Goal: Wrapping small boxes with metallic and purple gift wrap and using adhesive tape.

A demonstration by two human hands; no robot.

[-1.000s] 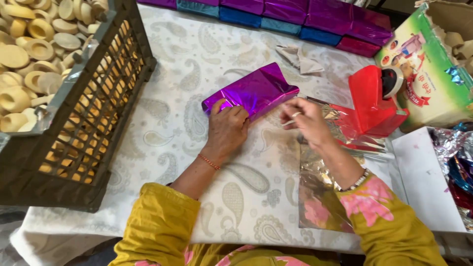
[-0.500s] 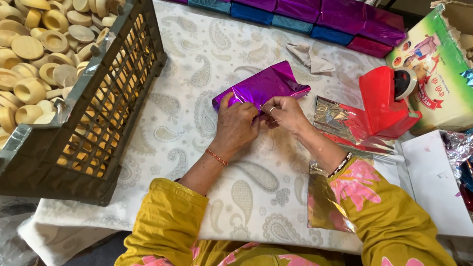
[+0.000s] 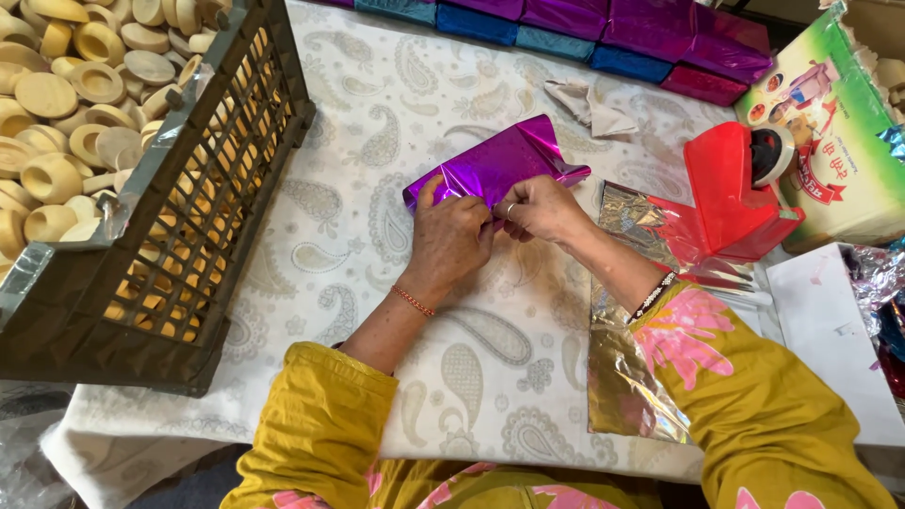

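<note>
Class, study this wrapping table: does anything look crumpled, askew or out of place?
Two small things. A crumpled scrap of pale paper lies loose on the patterned tablecloth, apart from the tidy row of wrapped boxes along the far edge. The purple foil parcel under the left hand and right hand sits at a slant.

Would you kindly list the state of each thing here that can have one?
Purple foil parcel: partly wrapped, held at its near edge.
Left hand: pressing the parcel.
Right hand: pinching the foil.
Crate: full of pale wooden rings.
Red tape dispenser: upright, roll loaded.
Wrapped boxes: closed, in rows.
</note>
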